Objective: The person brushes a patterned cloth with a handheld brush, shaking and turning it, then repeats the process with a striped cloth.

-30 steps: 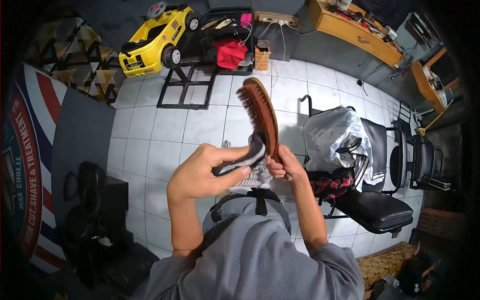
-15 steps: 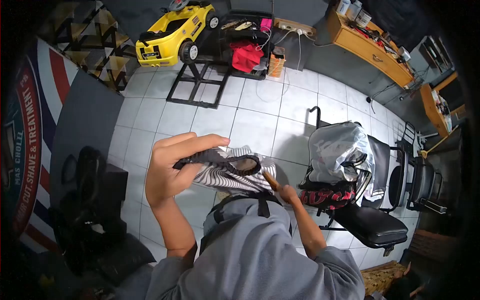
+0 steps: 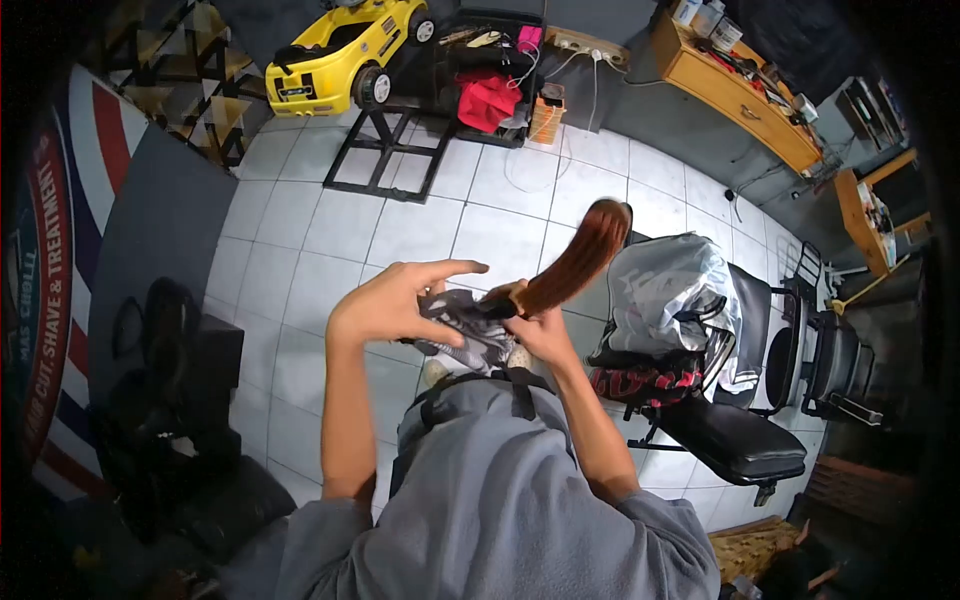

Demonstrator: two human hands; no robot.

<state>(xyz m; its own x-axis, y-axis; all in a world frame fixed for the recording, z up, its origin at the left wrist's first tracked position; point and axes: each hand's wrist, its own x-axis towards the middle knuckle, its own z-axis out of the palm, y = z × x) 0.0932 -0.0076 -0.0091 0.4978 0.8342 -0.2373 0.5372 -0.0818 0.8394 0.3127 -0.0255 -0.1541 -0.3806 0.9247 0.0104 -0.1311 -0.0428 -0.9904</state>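
Held before my waist, a bunched grey-and-white patterned cloth [image 3: 482,335] with a dark band hangs from my left hand [image 3: 388,308]. The index finger and thumb of that hand stretch out toward the right, while the other fingers curl at the cloth. My right hand [image 3: 543,333] is closed round the wooden handle of a brush [image 3: 578,262]. Its long reddish-brown bristles point up and away to the right, and its lower end is right at the dark band. My right fingers overlap the edge of the cloth in this view.
To the right stands a black barber chair [image 3: 735,440] with a silver plastic bag [image 3: 672,290] on it. A yellow toy car [image 3: 335,65] sits at the back left beside a black metal frame [image 3: 385,160]. A wooden shelf [image 3: 735,95] holds bottles and tools.
The brush has swung up with its bristles in sight, and my right hand has come up to the cloth. My left hand has shifted right; the cloth is more bunched and its band no longer shows as a loop.
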